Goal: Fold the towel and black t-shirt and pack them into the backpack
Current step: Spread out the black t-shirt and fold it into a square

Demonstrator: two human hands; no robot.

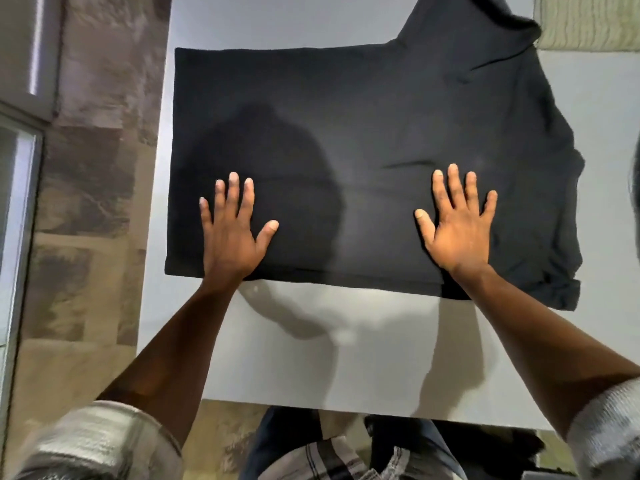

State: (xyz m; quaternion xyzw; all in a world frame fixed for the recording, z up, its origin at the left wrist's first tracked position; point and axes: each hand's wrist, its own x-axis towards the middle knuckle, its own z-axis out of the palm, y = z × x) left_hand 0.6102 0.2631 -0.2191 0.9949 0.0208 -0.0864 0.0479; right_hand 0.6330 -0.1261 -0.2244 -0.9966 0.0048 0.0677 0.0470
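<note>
- The black t-shirt (363,140) lies flat on our white table (346,358). Its long side runs left to right (the sleeve end points right, toward the towel (588,22) in the far corner).
- Our left hand (232,233) presses flat on its near left part, fingers spread wide.
- Our right hand (457,226) presses flat on the near right part, fingers wide too.
- The floor (86,185) is brown stone.

The support surface is a white table (346,358) with a plain matte top. A black t-shirt (363,133) lies spread flat directly on it, covering most of the far half, its left edge straight and its right side rumpled. A pale ribbed towel (588,22) lies at the far right corner, touching the t-shirt.
</note>
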